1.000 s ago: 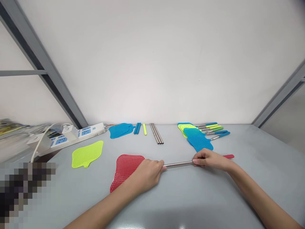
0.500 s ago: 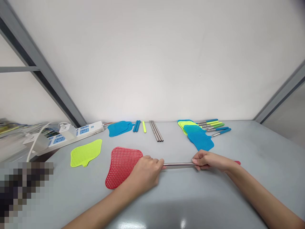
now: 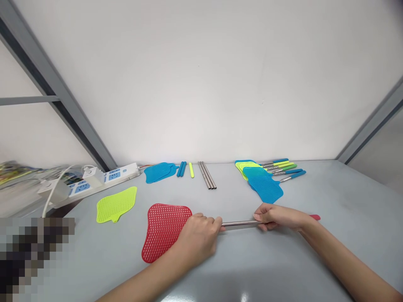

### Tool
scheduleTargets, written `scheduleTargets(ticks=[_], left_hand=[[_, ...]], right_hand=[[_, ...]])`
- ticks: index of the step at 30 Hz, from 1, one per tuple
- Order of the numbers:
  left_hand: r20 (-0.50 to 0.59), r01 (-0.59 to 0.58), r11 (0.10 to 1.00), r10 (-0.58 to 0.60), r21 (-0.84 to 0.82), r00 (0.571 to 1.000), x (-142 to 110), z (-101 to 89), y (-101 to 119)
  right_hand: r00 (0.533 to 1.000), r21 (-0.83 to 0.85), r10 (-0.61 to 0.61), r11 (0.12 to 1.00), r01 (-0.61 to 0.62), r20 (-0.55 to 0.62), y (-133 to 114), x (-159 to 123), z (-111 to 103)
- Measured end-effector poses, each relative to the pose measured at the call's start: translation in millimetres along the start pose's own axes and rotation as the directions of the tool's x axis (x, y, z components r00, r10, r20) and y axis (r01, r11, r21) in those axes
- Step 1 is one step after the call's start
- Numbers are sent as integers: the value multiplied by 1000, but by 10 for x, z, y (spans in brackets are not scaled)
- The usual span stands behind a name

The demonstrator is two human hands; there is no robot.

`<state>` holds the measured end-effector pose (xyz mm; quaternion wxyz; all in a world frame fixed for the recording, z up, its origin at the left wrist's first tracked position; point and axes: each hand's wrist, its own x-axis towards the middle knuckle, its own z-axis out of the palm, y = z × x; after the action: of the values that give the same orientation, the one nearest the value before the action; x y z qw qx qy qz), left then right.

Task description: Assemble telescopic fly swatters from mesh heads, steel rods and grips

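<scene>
A red fly swatter (image 3: 166, 228) lies across the space in front of me, its perforated head to the left and a metal rod running right. My left hand (image 3: 201, 233) is closed around the neck, where the red head meets the rod, and hides that joint. Further right, my right hand (image 3: 272, 217) pinches the rod between thumb and fingers. Beyond the right wrist, the red handle end (image 3: 315, 217) pokes out. Bare metal shows between the two hands.
Loose yellow-green (image 3: 116, 204) and blue swatter heads (image 3: 159, 172) lie left, near a power strip (image 3: 121, 176). Blue grips (image 3: 181, 169), a yellow grip (image 3: 191, 170) and metal rods (image 3: 208, 176) lie near the wall. Several whole swatters (image 3: 264, 184) are piled back right.
Both hands and the red swatter have come slightly nearer to me, and the left hand has shifted a little right. The rod is now slightly tilted. Both grips remain closed.
</scene>
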<state>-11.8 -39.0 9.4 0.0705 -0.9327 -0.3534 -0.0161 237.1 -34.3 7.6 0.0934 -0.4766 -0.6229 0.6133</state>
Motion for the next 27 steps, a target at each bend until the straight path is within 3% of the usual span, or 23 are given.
scheduleTargets(ticks=[7,21,27], left_hand=[[-23,-1,999,0,-33,1000,32,-72,-54],[-216,-35,914,-58,-403,975,28,-89,-252],[-256,-30,911,-84,-411,963,23,-135,-299]], right_hand=[[999,7,-6,1000,5,36,22,-17,-65],[999,110,-14,994,9,44,45,7,-83],[997,109,-35,993,42,-67,40,7,-88]])
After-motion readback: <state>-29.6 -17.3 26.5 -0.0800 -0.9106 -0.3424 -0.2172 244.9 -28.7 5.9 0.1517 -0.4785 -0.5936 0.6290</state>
